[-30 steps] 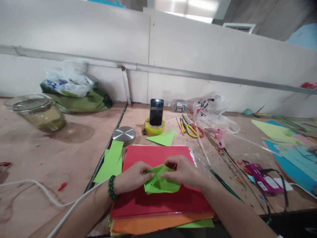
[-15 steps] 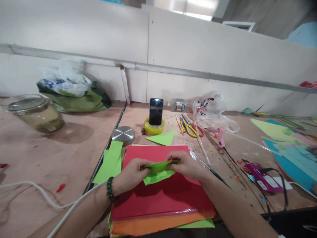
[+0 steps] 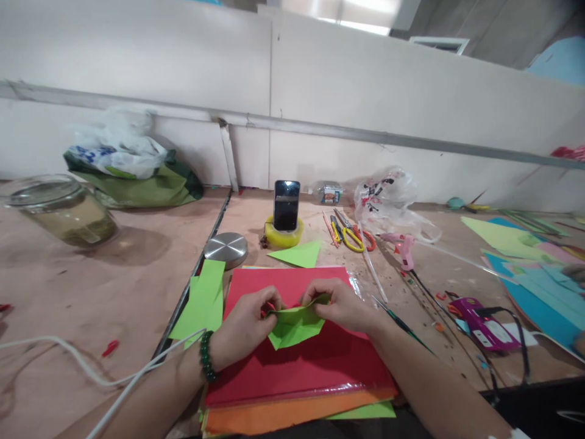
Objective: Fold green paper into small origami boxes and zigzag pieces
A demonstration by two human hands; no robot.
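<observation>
Here we are right over the red sheet (image 3: 320, 372), and both hands are pinching the green paper (image 3: 296, 326) above its middle: left hand (image 3: 251, 317) closed on one edge, right hand (image 3: 336, 302) closed on the other, a folded point hanging between them. Red surface stretches in front of the paper down to the near edge, where orange sheets (image 3: 274, 416) poke out beneath. Leftward, tabletop (image 3: 114, 286) spreads between the glass jar (image 3: 66, 213) and the white cable (image 3: 86, 372), which runs up against the left forearm. Just beyond the stack, a green triangle (image 3: 301, 253) and the phone (image 3: 286, 206) in its yellow holder (image 3: 284, 235) stand straight ahead, with a metal disc (image 3: 226, 249) to the left and scissors (image 3: 354, 238) to the right. Farther right come the pink glue gun (image 3: 406, 251) and purple power strip (image 3: 487, 329). Fingers hide the paper's gripped edges, and another person's hand (image 3: 576, 273) is cut off at the right border.
</observation>
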